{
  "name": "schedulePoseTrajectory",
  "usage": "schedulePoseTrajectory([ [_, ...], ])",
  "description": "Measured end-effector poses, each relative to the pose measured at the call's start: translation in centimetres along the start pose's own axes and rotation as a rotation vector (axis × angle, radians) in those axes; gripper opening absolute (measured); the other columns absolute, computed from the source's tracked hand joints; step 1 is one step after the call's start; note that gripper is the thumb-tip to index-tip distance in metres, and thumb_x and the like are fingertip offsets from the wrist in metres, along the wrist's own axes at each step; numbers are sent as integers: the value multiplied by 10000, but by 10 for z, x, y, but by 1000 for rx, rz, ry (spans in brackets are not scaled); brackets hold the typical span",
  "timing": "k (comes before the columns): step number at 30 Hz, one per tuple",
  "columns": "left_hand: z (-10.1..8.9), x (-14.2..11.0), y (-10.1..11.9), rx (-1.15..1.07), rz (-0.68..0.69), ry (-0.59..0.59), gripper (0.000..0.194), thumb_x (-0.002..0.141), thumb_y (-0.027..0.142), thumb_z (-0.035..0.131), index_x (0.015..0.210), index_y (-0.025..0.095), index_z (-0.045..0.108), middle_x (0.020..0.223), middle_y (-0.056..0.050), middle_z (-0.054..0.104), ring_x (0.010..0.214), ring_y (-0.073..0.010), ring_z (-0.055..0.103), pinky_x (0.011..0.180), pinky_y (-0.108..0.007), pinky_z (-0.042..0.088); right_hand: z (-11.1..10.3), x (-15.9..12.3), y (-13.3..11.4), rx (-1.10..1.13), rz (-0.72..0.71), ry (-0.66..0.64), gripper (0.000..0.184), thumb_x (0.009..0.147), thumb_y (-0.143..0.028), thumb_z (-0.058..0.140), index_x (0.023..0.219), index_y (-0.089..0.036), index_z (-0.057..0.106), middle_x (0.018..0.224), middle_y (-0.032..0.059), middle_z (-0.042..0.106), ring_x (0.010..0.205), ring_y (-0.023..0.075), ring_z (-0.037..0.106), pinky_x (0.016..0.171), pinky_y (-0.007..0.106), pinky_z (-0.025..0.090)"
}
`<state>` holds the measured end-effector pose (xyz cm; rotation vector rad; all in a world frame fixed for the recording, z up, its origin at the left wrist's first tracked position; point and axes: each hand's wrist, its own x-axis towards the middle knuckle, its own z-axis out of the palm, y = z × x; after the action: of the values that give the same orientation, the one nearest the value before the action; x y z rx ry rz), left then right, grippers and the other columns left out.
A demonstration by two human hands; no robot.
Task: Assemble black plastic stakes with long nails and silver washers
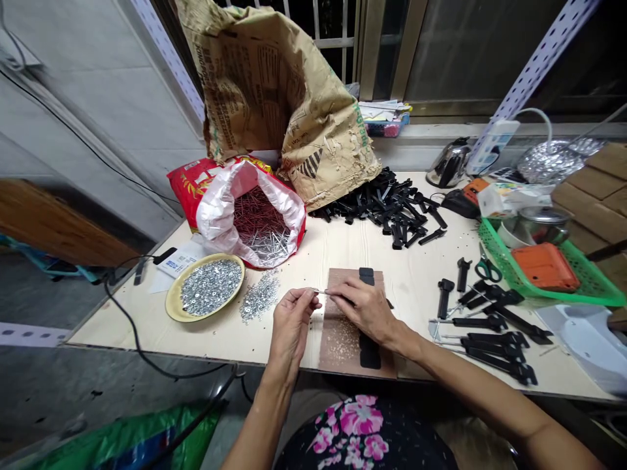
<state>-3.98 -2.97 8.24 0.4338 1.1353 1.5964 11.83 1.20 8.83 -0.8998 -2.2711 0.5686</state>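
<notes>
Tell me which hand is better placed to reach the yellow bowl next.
Probably the left hand: it is nearer the yellow bowl, while the right hand is farther off, over the brown board. Both hold a thin metal rod, though.

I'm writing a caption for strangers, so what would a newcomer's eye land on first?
Probably the large brown sack at the back, black parts heaped at its lower right. Next, the open red bag before it, full of thin rods. Front centre, the left hand and right hand pinch a thin piece.
</notes>
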Motion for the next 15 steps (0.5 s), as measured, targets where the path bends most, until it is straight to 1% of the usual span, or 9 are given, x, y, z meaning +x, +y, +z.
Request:
schedulePoseTrajectory([
  [3, -1, -2, -2, -4, 3, -24, 219, 602, 213, 790, 730, 121, 638, 677, 1, 647, 608, -77, 572, 630, -213, 471, 1, -2, 1, -23, -8, 1, 229, 934, -246, 460, 1082, -233, 634, 930, 33, 622, 806, 132, 603, 737, 236, 481],
  [7, -7, -2, -4, 52, -2, -31, 239, 626, 227, 781, 815, 135, 670, 706, 9, 656, 625, -76, 587, 670, -216, 474, 4, -4, 1, -86, -10, -10, 229, 936, -248, 453, 1078, -233, 631, 915, 32, 622, 797, 136, 605, 720, 236, 472],
  [9, -10, -3, -5, 130, 12, -36, 251, 646, 245, 769, 856, 139, 680, 712, 8, 659, 623, -75, 588, 673, -212, 467, 4, -6, 0, -135, -13, -5, 229, 939, -248, 447, 1076, -230, 629, 904, 33, 620, 787, 133, 602, 704, 231, 460],
  [15, -14, -5, -5, 440, 151, -70, 245, 726, 300, 703, 913, 142, 690, 697, 1, 655, 659, -96, 583, 687, -219, 443, 5, -11, -5, -357, -44, 44, 222, 952, -250, 425, 1016, -223, 637, 861, 31, 613, 769, 136, 572, 671, 244, 397],
])
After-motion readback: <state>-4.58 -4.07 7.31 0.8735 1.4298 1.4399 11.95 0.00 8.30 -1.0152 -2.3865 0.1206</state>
